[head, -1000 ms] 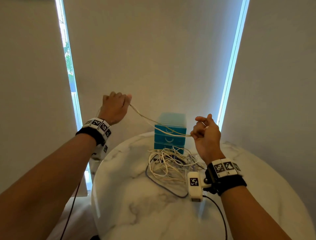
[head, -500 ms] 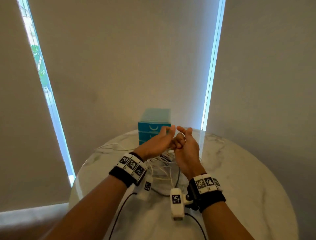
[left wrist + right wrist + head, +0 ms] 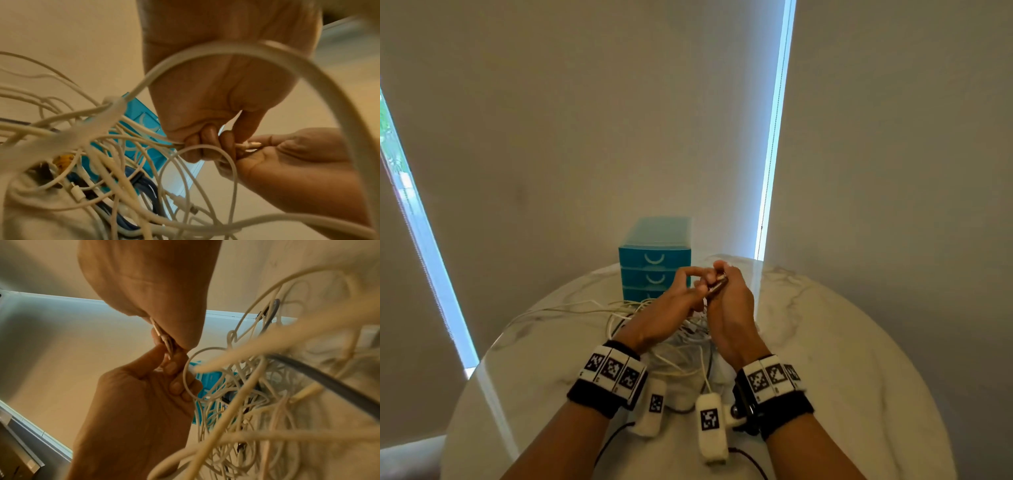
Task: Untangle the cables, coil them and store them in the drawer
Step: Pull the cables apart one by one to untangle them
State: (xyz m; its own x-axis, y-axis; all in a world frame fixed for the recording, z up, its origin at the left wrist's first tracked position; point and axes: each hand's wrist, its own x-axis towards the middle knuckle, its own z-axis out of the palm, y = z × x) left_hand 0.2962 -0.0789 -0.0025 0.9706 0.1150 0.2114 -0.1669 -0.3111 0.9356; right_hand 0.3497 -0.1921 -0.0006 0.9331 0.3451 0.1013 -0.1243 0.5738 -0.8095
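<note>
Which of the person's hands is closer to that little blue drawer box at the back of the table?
The left hand: it overlaps the front of the blue drawer box in the head view. The right hand sits just right of the box.

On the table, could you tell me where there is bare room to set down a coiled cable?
The table is bare right of the right hand and near its front left edge. The middle is crowded: the cables sprawl before the drawers.

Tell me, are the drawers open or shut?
Shut, as far as visible: the two upper fronts of the drawers sit flush with the blue unit; the hands hide most of the lowest one.
</note>
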